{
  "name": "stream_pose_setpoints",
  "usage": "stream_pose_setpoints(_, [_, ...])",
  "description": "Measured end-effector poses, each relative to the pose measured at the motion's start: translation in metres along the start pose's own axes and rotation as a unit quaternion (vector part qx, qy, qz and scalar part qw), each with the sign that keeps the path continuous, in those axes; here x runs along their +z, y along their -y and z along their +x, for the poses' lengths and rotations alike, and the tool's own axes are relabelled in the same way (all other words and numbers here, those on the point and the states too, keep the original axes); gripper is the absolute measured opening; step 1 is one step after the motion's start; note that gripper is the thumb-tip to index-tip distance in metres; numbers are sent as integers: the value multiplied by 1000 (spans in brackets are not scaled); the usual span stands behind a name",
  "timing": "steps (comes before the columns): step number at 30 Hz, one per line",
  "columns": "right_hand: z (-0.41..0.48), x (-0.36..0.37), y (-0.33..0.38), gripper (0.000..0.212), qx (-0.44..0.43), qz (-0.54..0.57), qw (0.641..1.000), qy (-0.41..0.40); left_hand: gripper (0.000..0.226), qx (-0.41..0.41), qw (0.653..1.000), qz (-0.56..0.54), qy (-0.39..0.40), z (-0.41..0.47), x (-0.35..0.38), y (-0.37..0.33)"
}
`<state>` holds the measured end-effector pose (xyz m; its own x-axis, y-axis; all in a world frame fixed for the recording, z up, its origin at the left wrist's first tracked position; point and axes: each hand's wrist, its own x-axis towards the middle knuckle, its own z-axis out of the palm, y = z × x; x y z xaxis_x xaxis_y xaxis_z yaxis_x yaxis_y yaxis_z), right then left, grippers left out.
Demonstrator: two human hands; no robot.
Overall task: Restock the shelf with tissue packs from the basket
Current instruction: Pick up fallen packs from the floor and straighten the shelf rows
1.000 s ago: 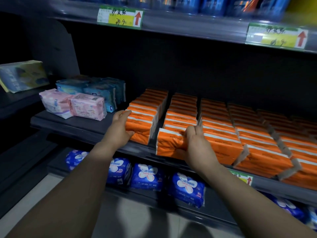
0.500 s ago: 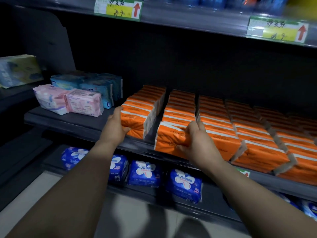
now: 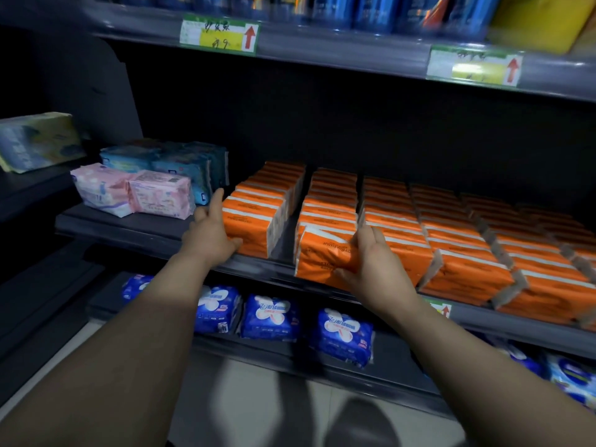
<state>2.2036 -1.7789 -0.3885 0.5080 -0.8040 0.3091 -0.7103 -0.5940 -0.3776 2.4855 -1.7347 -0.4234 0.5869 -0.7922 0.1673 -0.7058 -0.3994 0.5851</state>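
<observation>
**Inspector:** Head view. The state of the hands is requested.

**Clerk:** The left hand (image 3: 209,233) is laid flat, fingers straight, against the outer side of the left stack (image 3: 254,221) of orange packs, with the thumb across its lower front edge. The right hand (image 3: 374,262) is clamped on a tissue pack (image 3: 322,256), fingers curled over its top right corner and thumb set beneath. The hands are held well apart.

**Inspector:** Where is that pack placed?

**Clerk:** It is found at the front lip of the shelf (image 3: 129,230), at the head of the second row, touching the pack behind. It appears slightly out of line with its row. A dark gap is left between it and the left stack.

**Inspector:** On what relation does the coming move depend?

**Clerk:** The pack's long axis is run roughly from 9 to 3 o'clock, along the shelf edge. Its body lies toward 9 o'clock from the right hand, and toward 3 o'clock from the left hand, beyond the gap. The right hand is the nearer, being already in contact. A push toward 12 o'clock is judged necessary to seat it flush.

**Inspector:** Other items?

**Clerk:** Pink packs (image 3: 161,198) are noted at 10 o'clock from the left hand, and blue packs (image 3: 271,314) on the level below. No basket is shown.
</observation>
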Motion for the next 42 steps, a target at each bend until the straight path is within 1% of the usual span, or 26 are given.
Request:
stream_pose_setpoints(2, [-9,-9,-10,45,5,-1,1000,5,101,24,999,35,-26,-6,-1,-15])
stream_pose_setpoints(5, [-23,-25,-33,45,31,-22,999,2,88,87,992,63,-65,-18,3,-44])
stream_pose_setpoints(8, [-30,-37,-59,54,50,-40,998,-10,78,156,976,116,-94,-26,16,-70])
stream_pose_setpoints(10, [-29,-39,-76,56,47,-83,995,-15,71,188,973,116,-66,-29,27,-86])
stream_pose_setpoints(11, [-27,-38,-83,54,35,-129,991,-23,70,201,972,110,-43,-30,32,-94])
stream_pose_setpoints(13, [-19,-30,-94,46,8,-236,970,-49,69,223,969,110,-13,-32,43,-106])
stream_pose_setpoints(14, [-14,-27,-95,41,6,-266,962,-63,68,230,966,113,-6,-32,48,-110])
stream_pose_setpoints(16, [-5,-24,-93,33,3,-290,954,-79,68,237,964,117,-1,-29,55,-116])
stream_pose_setpoints(18, [4,-21,-91,29,2,-293,953,-76,68,237,964,120,-1,-26,59,-118])
stream_pose_setpoints(23, [30,-16,-89,34,32,-307,950,-56,64,225,967,117,-8,-20,67,-117])
stream_pose_setpoints(25, [33,-13,-88,38,35,-313,948,-38,63,222,968,120,-15,-18,68,-117])
stream_pose_setpoints(29, [31,-14,-91,36,25,-322,945,-40,64,207,970,124,-13,-17,68,-120])
stream_pose_setpoints(33, [24,-25,-95,51,-1,-315,949,-5,65,202,972,122,-3,-20,66,-122])
stream_pose_setpoints(37, [12,-31,-100,62,2,-275,961,-34,67,212,973,87,14,-24,64,-120])
stream_pose_setpoints(39, [10,-35,-101,71,-3,-242,970,-33,67,215,973,78,22,-25,64,-119])
stream_pose_setpoints(41, [9,-36,-103,77,-20,-221,975,11,66,224,971,77,34,-25,65,-120])
stream_pose_setpoints(42, [9,-36,-104,76,-27,-221,974,38,64,232,969,79,41,-25,66,-121])
